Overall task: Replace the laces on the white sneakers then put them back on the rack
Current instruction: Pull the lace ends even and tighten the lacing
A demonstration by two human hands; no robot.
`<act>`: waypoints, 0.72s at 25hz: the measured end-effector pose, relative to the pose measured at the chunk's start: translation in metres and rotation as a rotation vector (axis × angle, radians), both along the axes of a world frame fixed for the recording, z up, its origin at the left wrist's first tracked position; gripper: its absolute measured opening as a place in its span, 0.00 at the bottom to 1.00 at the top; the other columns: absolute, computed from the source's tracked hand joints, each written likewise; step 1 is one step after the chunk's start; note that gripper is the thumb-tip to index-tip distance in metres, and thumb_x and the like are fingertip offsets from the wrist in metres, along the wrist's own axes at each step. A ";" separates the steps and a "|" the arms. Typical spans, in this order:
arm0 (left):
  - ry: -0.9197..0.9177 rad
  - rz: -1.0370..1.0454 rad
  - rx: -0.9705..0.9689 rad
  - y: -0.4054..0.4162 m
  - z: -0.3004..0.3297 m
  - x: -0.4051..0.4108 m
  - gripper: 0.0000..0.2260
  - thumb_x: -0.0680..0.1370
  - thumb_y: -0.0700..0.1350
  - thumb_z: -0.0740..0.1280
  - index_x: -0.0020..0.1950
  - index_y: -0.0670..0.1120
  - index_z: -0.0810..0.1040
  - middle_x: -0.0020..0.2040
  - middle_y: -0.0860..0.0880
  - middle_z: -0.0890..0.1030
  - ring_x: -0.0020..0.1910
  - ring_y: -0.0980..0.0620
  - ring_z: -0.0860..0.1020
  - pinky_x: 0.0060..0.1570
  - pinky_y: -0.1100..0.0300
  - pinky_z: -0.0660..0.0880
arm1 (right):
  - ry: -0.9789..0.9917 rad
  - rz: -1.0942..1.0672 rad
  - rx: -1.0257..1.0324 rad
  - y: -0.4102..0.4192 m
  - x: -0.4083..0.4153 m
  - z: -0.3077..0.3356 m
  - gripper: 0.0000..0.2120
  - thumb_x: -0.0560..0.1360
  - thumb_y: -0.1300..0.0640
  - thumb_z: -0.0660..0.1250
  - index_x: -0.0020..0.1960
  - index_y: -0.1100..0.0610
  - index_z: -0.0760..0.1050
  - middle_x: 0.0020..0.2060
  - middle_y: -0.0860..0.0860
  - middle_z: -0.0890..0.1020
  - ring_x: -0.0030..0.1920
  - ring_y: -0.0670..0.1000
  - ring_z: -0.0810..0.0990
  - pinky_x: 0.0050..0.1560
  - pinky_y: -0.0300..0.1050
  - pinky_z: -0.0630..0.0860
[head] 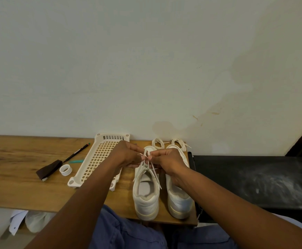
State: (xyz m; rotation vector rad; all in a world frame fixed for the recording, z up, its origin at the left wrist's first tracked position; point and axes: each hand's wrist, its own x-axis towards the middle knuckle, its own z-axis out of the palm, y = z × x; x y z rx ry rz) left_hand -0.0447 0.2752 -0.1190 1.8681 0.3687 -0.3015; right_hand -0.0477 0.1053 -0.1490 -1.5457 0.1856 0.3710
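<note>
- Step: tying lace (pixel 147 165) on left sneaker (pixel 146 191), bench's right end.
- Grip: left hand (pixel 126 155), right hand (pixel 166 161) both pinching lace.
- Next: likely tighten knot; then second sneaker (pixel 179 200).

No readable text, label, brand, number or sign anywhere in the head view. The two white leather sneakers (pixel 146 194) show plain heels and sides, no logo legible. The cream perforated plastic rack tray (pixel 99 157) carries no marking. The slim black pen with red tip (pixel 76 152), the small white tape roll (pixel 65 170) and the dark brown cloth-wrapped bundle (pixel 48 170) on the wooden counter (pixel 11 177) are too small to show any print. The pale wall (pixel 146 60) bears stains only.
</note>
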 end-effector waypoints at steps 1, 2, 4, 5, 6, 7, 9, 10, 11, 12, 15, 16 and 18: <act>-0.007 -0.006 0.033 -0.001 0.000 -0.001 0.11 0.71 0.29 0.75 0.49 0.41 0.87 0.47 0.40 0.87 0.47 0.42 0.87 0.47 0.48 0.85 | 0.002 -0.004 -0.015 0.000 0.001 -0.001 0.05 0.75 0.67 0.75 0.48 0.58 0.86 0.41 0.55 0.89 0.41 0.54 0.88 0.40 0.44 0.85; -0.013 -0.004 0.055 -0.001 0.000 -0.002 0.12 0.71 0.28 0.76 0.49 0.42 0.88 0.49 0.41 0.87 0.47 0.43 0.87 0.43 0.51 0.85 | 0.004 -0.006 -0.028 0.001 0.001 -0.002 0.07 0.75 0.67 0.75 0.50 0.59 0.86 0.41 0.55 0.89 0.40 0.53 0.88 0.38 0.43 0.84; -0.012 0.004 0.084 -0.002 0.000 -0.001 0.12 0.70 0.30 0.78 0.51 0.42 0.87 0.53 0.43 0.85 0.44 0.45 0.87 0.37 0.57 0.84 | -0.007 -0.005 -0.040 0.001 0.001 -0.003 0.07 0.74 0.66 0.77 0.52 0.59 0.86 0.41 0.54 0.88 0.38 0.52 0.88 0.36 0.43 0.84; -0.010 0.004 0.088 -0.003 0.000 -0.001 0.12 0.70 0.32 0.79 0.52 0.42 0.87 0.54 0.43 0.85 0.42 0.46 0.87 0.37 0.57 0.84 | -0.018 -0.003 -0.037 0.001 0.000 -0.003 0.07 0.74 0.65 0.77 0.51 0.58 0.86 0.41 0.54 0.88 0.37 0.51 0.88 0.36 0.44 0.85; -0.010 0.005 0.090 -0.003 0.000 -0.001 0.13 0.70 0.33 0.79 0.52 0.42 0.87 0.54 0.43 0.85 0.41 0.46 0.87 0.38 0.56 0.84 | -0.032 0.001 -0.039 0.000 -0.001 -0.002 0.07 0.74 0.64 0.78 0.51 0.57 0.86 0.40 0.53 0.88 0.36 0.51 0.88 0.36 0.44 0.85; -0.011 0.003 0.103 -0.004 0.001 -0.002 0.13 0.69 0.33 0.80 0.51 0.43 0.87 0.52 0.44 0.85 0.42 0.46 0.87 0.40 0.54 0.85 | -0.049 0.008 -0.049 0.000 -0.001 -0.002 0.07 0.74 0.63 0.78 0.50 0.56 0.85 0.40 0.53 0.88 0.37 0.51 0.88 0.37 0.45 0.85; -0.018 -0.016 0.158 -0.004 0.003 -0.003 0.14 0.69 0.32 0.80 0.51 0.45 0.87 0.48 0.45 0.87 0.43 0.48 0.87 0.42 0.53 0.85 | -0.072 0.024 -0.080 -0.001 -0.001 -0.002 0.08 0.73 0.64 0.78 0.50 0.54 0.85 0.42 0.53 0.88 0.39 0.53 0.88 0.39 0.46 0.86; -0.019 -0.023 0.177 -0.004 0.003 -0.004 0.14 0.69 0.32 0.79 0.51 0.46 0.87 0.46 0.45 0.87 0.43 0.48 0.87 0.43 0.52 0.85 | -0.072 0.026 -0.082 -0.001 -0.001 -0.002 0.10 0.72 0.65 0.79 0.51 0.55 0.86 0.43 0.54 0.88 0.39 0.54 0.89 0.39 0.47 0.86; -0.024 -0.027 0.188 -0.005 0.004 -0.005 0.15 0.69 0.32 0.79 0.51 0.46 0.87 0.45 0.45 0.87 0.43 0.48 0.87 0.44 0.52 0.85 | -0.074 0.027 -0.082 -0.001 -0.001 -0.001 0.11 0.72 0.65 0.79 0.53 0.55 0.85 0.45 0.54 0.88 0.39 0.54 0.89 0.39 0.47 0.86; -0.031 -0.028 0.201 -0.005 0.004 -0.005 0.14 0.69 0.33 0.80 0.51 0.47 0.87 0.45 0.44 0.87 0.42 0.48 0.87 0.44 0.51 0.85 | -0.081 0.026 -0.089 -0.001 -0.001 -0.002 0.12 0.72 0.65 0.79 0.54 0.55 0.85 0.47 0.55 0.88 0.40 0.54 0.89 0.40 0.48 0.86; -0.053 -0.031 0.248 -0.006 0.004 -0.005 0.14 0.69 0.34 0.80 0.51 0.47 0.87 0.44 0.43 0.87 0.39 0.47 0.87 0.44 0.49 0.85 | -0.114 0.013 -0.142 0.001 0.000 -0.004 0.11 0.72 0.63 0.79 0.52 0.53 0.84 0.50 0.55 0.87 0.41 0.55 0.89 0.42 0.51 0.87; -0.055 -0.034 0.257 -0.006 0.006 -0.006 0.14 0.68 0.33 0.80 0.50 0.47 0.87 0.44 0.42 0.87 0.39 0.46 0.87 0.44 0.48 0.85 | -0.121 0.009 -0.170 0.001 0.001 -0.006 0.11 0.72 0.62 0.80 0.51 0.53 0.83 0.50 0.54 0.87 0.42 0.55 0.88 0.42 0.53 0.87; -0.057 -0.049 0.279 -0.008 0.009 -0.008 0.14 0.68 0.32 0.79 0.49 0.44 0.85 0.43 0.40 0.87 0.39 0.45 0.87 0.42 0.49 0.85 | -0.150 0.013 -0.252 0.003 0.004 -0.009 0.10 0.71 0.62 0.80 0.48 0.54 0.81 0.47 0.54 0.86 0.42 0.56 0.88 0.44 0.56 0.87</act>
